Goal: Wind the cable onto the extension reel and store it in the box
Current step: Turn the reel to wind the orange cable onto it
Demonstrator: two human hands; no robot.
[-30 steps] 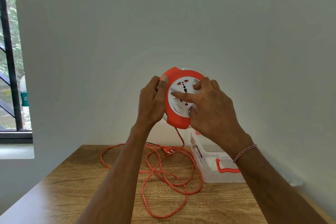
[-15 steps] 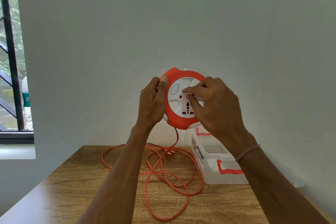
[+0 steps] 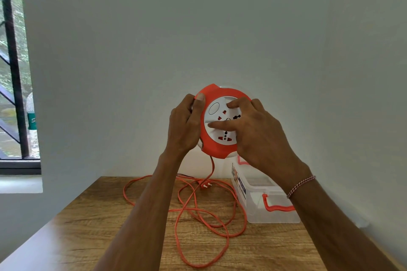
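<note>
I hold an orange and white extension reel (image 3: 218, 147) upright at chest height above the table. My left hand (image 3: 184, 126) grips its orange left rim. My right hand (image 3: 253, 133) lies over the white socket face, fingers pressed on it. An orange cable (image 3: 199, 211) hangs from the reel's bottom and lies in loose loops on the wooden table (image 3: 88, 233), with its plug (image 3: 204, 185) near the wall. A clear plastic box (image 3: 264, 204) with orange handles stands open at the right, partly hidden behind my right wrist.
A pale wall rises directly behind the table. A barred window (image 3: 13, 72) is at the far left, with a bottle (image 3: 32, 114) on its sill. The box sits against the wall at the table's right side.
The white socket face has rotated inside the orange rim under my right fingers. The cable loops on the table have shifted slightly. My left hand kept its grip.
</note>
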